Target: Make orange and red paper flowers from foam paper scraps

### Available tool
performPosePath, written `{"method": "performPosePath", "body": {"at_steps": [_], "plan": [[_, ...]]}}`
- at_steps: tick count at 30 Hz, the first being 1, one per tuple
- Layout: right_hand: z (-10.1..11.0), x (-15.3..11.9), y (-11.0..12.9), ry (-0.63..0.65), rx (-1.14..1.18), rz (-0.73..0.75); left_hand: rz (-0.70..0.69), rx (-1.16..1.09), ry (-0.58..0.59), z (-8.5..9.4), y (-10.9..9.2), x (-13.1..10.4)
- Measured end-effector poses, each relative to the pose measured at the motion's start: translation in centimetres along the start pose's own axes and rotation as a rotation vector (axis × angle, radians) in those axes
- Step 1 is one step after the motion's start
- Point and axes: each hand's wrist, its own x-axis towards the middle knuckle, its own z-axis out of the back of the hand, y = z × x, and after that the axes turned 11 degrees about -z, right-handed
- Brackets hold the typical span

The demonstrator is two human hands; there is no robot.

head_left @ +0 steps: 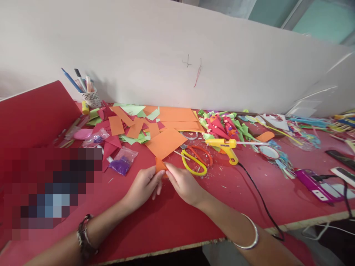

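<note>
Between my two hands, a small folded piece of orange paper is pinched near the middle of the red table. My left hand grips its lower left side with thumb and fingers. On its right edge, the fingers of my right hand are closed. Just beyond lies a larger orange sheet, flat and set at an angle. Scissors with yellow and red-orange handles rest to the right, beside a yellow glue gun.
Orange, red and green paper pieces are heaped at the back left, near a pen cup and a bag of purple material. Small red and green paper figures lie back right. A black cord runs to a purple power strip.
</note>
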Motion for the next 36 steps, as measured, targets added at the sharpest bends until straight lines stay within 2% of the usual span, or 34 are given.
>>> {"method": "performPosePath", "body": {"at_steps": [7, 11, 13, 16, 20, 26, 28, 31, 36], "plan": [[0.0, 0.0, -0.1, 0.009, -0.298, 0.066, -0.152, 0.157, 0.086, 0.5, 0.1, 0.0], [0.0, -0.1, 0.3, 0.021, -0.343, 0.112, -0.13, 0.17, 0.044, 0.6, 0.4, -0.2], [-0.1, -0.2, 0.8, 0.04, -0.263, 0.077, -0.121, 0.181, -0.021, 0.4, 0.4, -0.2], [-0.3, -0.4, 1.3, 0.017, -0.071, -0.064, -0.158, 0.217, -0.124, 0.2, 0.0, -0.2], [-0.1, -0.5, 1.5, 0.021, 0.178, -0.169, -0.144, 0.195, -0.134, 0.1, -0.4, -0.1], [0.3, -0.1, 1.3, 0.324, 0.699, -0.26, -0.139, 0.05, -0.099, 0.6, -0.5, -0.1], [0.6, -0.1, 1.4, 0.363, 0.767, -0.242, -0.144, -0.032, -0.068, 0.9, -0.8, 0.0], [1.6, 0.0, 1.5, 0.351, 0.635, -0.178, -0.191, -0.025, 0.001, 1.8, -1.4, 0.1], [3.8, 0.2, 2.1, 0.266, 0.009, -0.018, -0.298, 0.367, 0.201, 4.2, -2.1, 0.2]]}}
